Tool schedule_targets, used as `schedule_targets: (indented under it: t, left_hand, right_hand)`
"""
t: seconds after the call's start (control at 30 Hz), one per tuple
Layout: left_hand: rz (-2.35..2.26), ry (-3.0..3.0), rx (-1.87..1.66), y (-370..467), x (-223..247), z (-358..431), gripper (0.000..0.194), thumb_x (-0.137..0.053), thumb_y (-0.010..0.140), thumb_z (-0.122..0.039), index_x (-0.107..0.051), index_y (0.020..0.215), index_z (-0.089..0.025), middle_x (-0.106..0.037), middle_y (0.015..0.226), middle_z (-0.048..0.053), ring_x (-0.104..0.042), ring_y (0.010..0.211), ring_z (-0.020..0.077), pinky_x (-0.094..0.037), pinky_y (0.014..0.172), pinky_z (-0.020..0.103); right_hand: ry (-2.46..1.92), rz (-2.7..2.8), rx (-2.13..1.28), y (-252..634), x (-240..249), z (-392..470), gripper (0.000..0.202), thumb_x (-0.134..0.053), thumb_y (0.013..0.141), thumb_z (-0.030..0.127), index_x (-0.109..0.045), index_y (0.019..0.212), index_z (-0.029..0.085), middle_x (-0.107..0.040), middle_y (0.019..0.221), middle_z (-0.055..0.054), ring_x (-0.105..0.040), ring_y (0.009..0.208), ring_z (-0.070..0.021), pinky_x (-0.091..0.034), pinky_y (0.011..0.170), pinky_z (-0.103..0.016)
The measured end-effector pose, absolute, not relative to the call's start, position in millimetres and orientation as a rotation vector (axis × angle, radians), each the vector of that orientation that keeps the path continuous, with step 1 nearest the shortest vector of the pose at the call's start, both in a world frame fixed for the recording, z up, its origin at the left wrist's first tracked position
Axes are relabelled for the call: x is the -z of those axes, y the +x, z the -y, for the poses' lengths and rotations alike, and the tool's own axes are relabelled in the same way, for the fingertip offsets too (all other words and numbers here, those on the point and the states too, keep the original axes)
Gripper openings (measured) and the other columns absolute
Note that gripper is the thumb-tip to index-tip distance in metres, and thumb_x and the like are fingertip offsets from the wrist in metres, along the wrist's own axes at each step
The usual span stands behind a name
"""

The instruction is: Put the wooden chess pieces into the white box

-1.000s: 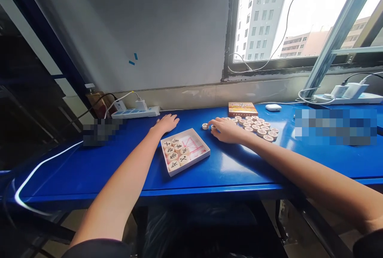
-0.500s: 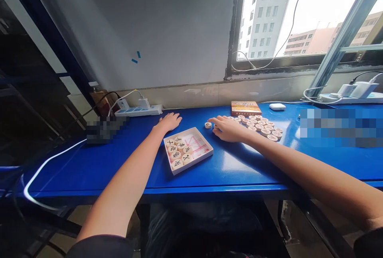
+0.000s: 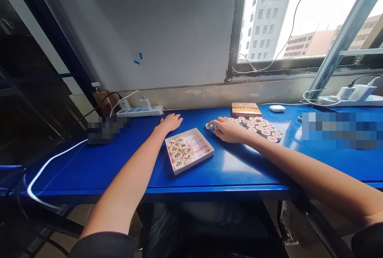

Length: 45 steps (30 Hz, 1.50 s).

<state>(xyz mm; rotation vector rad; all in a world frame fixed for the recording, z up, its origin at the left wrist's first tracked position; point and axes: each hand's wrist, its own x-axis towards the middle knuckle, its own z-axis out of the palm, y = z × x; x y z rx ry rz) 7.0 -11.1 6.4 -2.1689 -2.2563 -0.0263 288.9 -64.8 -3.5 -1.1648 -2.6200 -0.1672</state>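
My left hand (image 3: 171, 123) lies flat on the blue table behind a shallow white box, its fingers stretched out and nothing in it. The open box (image 3: 203, 155) holds several round Chinese chess pieces (image 3: 178, 155) with black characters, grouped at its left side. To the right, my right hand (image 3: 229, 129) rests low over the table with fingers apart and slightly bent. Its index fingertip is at the edge of a single chess piece (image 3: 208, 126); firm contact is hard to make out. Behind and right of that hand lie many more pieces (image 3: 265, 133), partly hidden by it.
An orange printed box lid (image 3: 246, 109) sits by the wall, beside a white earbud case (image 3: 277, 108). Power strips with plugs stand at the left (image 3: 140, 111) and far right. A bottle (image 3: 103, 100) is in the back left corner. A white cable (image 3: 54, 158) crosses the left side.
The view has shifted slightly. My right index finger is a little nearer the single chess piece. My left hand and the box of pieces stay in place.
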Motion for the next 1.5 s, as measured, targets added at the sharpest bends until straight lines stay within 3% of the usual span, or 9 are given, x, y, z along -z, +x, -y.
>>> schedule_targets:
  t: [0.2,0.33,0.47,0.57,0.73,0.97,1.13,1.37,1.5]
  left_hand:
    - [2.238,-2.172,0.022,4,-5,-1,0.057,-0.023,0.096,-0.046,-0.033,0.146,-0.022,-0.028,0.153,0.009,-0.027,0.139,0.0312,-0.025,0.110,0.053]
    - [2.214,-2.161,0.010,1,-4,-5,0.056,-0.024,0.096,-0.046,-0.036,0.145,-0.021,-0.032,0.151,0.011,-0.033,0.136,0.0316,-0.030,0.108,0.049]
    - [2.168,-2.164,0.014,-4,-2,-9,0.055,-0.026,0.096,-0.047,-0.038,0.144,-0.022,-0.034,0.151,0.009,-0.035,0.135,0.0303,-0.031,0.108,0.045]
    - [2.157,-2.159,0.025,-6,0,-12,0.054,-0.027,0.096,-0.047,-0.038,0.144,-0.023,-0.034,0.150,0.009,-0.036,0.135,0.0298,-0.031,0.108,0.043]
    - [2.155,-2.155,0.033,-7,1,-12,0.054,-0.027,0.096,-0.045,-0.039,0.144,-0.024,-0.036,0.150,0.009,-0.037,0.134,0.0295,-0.032,0.107,0.044]
    - [2.159,-2.151,0.023,-5,-1,-10,0.052,-0.027,0.095,-0.046,-0.043,0.140,-0.026,-0.038,0.149,0.008,-0.037,0.134,0.0302,-0.033,0.106,0.047]
    - [2.158,-2.159,0.017,-5,0,-11,0.053,-0.025,0.096,-0.045,-0.042,0.141,-0.024,-0.037,0.149,0.010,-0.037,0.134,0.0315,-0.032,0.106,0.049]
    - [2.143,-2.167,0.006,-6,0,-11,0.053,-0.025,0.096,-0.045,-0.042,0.141,-0.024,-0.037,0.149,0.010,-0.037,0.134,0.0301,-0.031,0.107,0.046]
    - [2.148,-2.159,0.001,-8,1,-13,0.054,-0.025,0.096,-0.046,-0.039,0.143,-0.023,-0.035,0.150,0.011,-0.035,0.135,0.0307,-0.030,0.108,0.046]
  right_hand:
    - [-1.165,2.648,0.218,290,2,69,0.042,-0.036,0.095,0.030,-0.046,0.134,0.020,-0.057,0.111,-0.014,-0.054,0.102,-0.0299,-0.041,0.085,-0.042]
    - [-1.125,2.453,0.345,284,0,75,0.036,-0.044,0.091,0.028,-0.056,0.124,0.019,-0.046,0.129,-0.019,-0.043,0.117,-0.0342,-0.042,0.085,-0.045]
    - [-0.869,2.310,0.236,270,-9,89,0.028,-0.042,0.092,0.023,-0.062,0.110,0.017,-0.055,0.118,-0.014,-0.047,0.111,-0.0256,-0.043,0.087,-0.039]
    - [-0.581,2.421,0.076,262,-14,108,0.030,-0.042,0.094,0.029,-0.060,0.114,0.015,-0.061,0.113,-0.012,-0.051,0.108,-0.0220,-0.041,0.092,-0.036]
    - [-0.126,2.719,-0.038,256,-13,131,0.045,-0.045,0.094,0.046,-0.054,0.127,0.018,-0.054,0.134,-0.011,-0.043,0.127,-0.0222,-0.034,0.100,-0.038]
    - [-0.314,2.659,0.071,257,-13,126,0.036,-0.052,0.090,0.044,-0.067,0.107,0.016,-0.066,0.102,-0.011,-0.053,0.100,-0.0225,-0.037,0.083,-0.036]
    - [-0.371,2.683,0.047,260,-14,126,0.038,-0.052,0.089,0.049,-0.068,0.105,0.019,-0.067,0.095,-0.009,-0.051,0.100,-0.0237,-0.034,0.087,-0.038]
    - [-0.284,2.717,0.031,263,-14,125,0.034,-0.057,0.086,0.043,-0.065,0.113,0.024,-0.064,0.101,-0.007,-0.047,0.101,-0.0235,-0.033,0.087,-0.039]
    - [-0.226,2.693,0.048,261,-13,127,0.026,-0.058,0.085,0.037,-0.069,0.101,0.019,-0.064,0.093,-0.008,-0.048,0.097,-0.0226,-0.036,0.083,-0.037]
